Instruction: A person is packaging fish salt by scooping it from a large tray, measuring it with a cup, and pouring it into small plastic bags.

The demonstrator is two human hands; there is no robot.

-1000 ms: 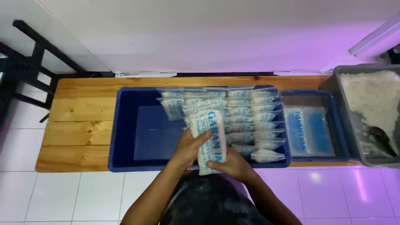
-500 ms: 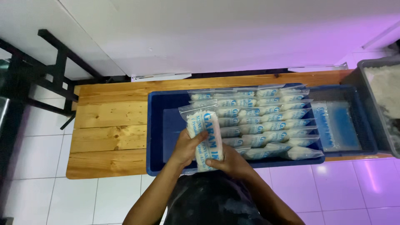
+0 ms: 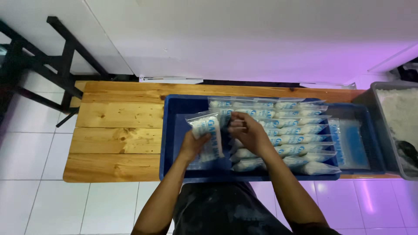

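Note:
My left hand [image 3: 191,146] grips a clear plastic packet of white grains with blue print [image 3: 208,135], held upright over the left part of a blue tray [image 3: 170,143]. My right hand [image 3: 247,130] touches the packet's upper right edge with its fingertips. Right of my hands, several like packets [image 3: 287,130] lie in overlapping rows inside the tray.
The tray rests on a low wooden bench [image 3: 117,130] over white floor tiles. A smaller blue tray with flat empty bags [image 3: 355,146] sits to the right, then a grey tub of white grains [image 3: 398,109]. Black table legs [image 3: 56,48] stand at the far left.
The packet has moved up and left from the tray's front edge, now standing more upright. My right hand shifted from its lower end to its top. The camera view drifted left.

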